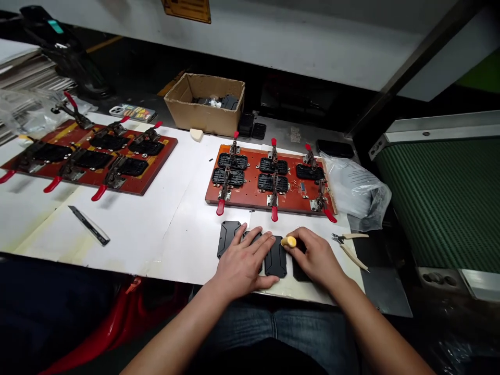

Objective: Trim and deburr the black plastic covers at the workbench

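My left hand [244, 260] lies palm down with spread fingers across the black plastic covers, partly hiding one in the middle. One black cover [228, 234] shows at the left of the row. A second cover [276, 260], with angled grooves, lies just right of my left fingertips. My right hand [312, 255] is closed around a short stick with a rounded yellow end [289, 241], held at the upper right corner of that cover. What the stick is exactly I cannot tell. Under my right hand another dark cover [300, 272] is mostly hidden.
Ahead stands a reddish-brown clamp fixture [250, 200] holding black parts; a similar fixture [156, 172] is at left. Cutting pliers [351, 247] lie right, a utility knife [89, 225] left. A cardboard box [203, 117], plastic bag [359, 192] and green conveyor belt [449, 198] surround the table.
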The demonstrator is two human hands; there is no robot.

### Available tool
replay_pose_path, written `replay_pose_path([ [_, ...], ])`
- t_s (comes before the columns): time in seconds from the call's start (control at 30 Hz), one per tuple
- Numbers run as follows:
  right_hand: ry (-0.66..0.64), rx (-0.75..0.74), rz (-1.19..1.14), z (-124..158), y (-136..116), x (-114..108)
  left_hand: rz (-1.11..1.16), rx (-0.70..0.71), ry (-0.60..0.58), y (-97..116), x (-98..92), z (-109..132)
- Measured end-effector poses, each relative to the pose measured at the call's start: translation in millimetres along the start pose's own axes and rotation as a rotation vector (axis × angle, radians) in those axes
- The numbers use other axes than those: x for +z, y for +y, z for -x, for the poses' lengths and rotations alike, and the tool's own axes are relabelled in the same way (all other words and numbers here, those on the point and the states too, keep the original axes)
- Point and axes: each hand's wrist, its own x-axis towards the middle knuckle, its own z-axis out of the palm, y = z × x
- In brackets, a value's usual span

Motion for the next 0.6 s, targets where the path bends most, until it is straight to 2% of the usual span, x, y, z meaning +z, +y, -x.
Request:
replay_pose_path([
  [0.2,-0.139,-0.035,-0.024,7,-5,-3,-0.043,0.007,-0.015,-1,-0.4,-2],
  [0.37,-0.013,-0.027,-0.002,1,-11,7,-0.031,-0.011,-0.025,3,-3.1,-2],
  [0.5,-0.049,-0.025,-0.123,38,-13,10,-0.024,0.0,-0.036,0,-6.4,-3],
  [0.53,-0.023,0.002,-0.168,50,-12,9,-0.026,-0.009,-0.043,1,-8.8,-4],
  [0.6,0.111,0.052,-0.233,68,-9,9,-0.02,-0.048,-0.071,8,-16.4,-6],
])
